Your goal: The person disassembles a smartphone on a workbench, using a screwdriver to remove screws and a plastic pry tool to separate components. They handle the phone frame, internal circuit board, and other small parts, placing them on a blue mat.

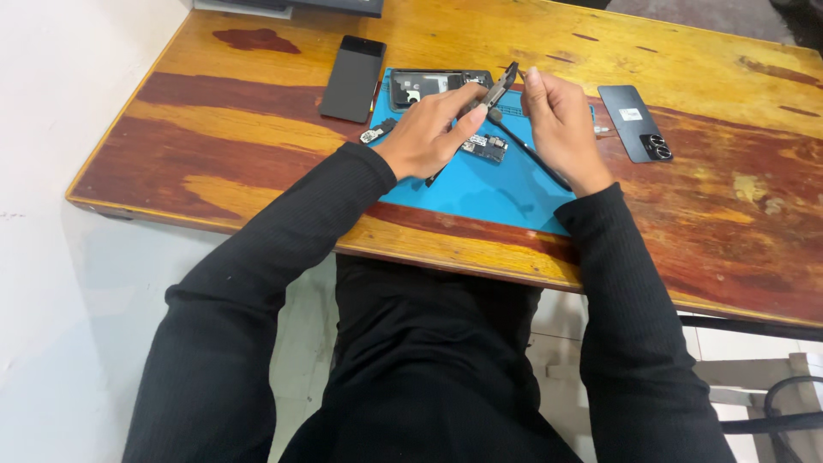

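Observation:
My left hand (426, 130) grips a dark slim tool like tweezers (502, 86), held tilted above a blue work mat (480, 193). My right hand (559, 120) is raised beside it, its fingertips pinched at the tool's upper end. Below the hands a small circuit board (485, 147) lies on the mat. A long thin black rod-like tool (536, 159) runs across the mat under my right wrist. An opened dark phone body (427, 87) rests at the mat's far edge. What sits between the pinched fingertips is too small to tell.
The mat lies on a worn wooden table (257, 129). A black phone slab (353, 79) lies left of the mat, with a small part (374, 135) near it. A dark back cover with camera rings (636, 123) lies to the right. A white wall is at the left.

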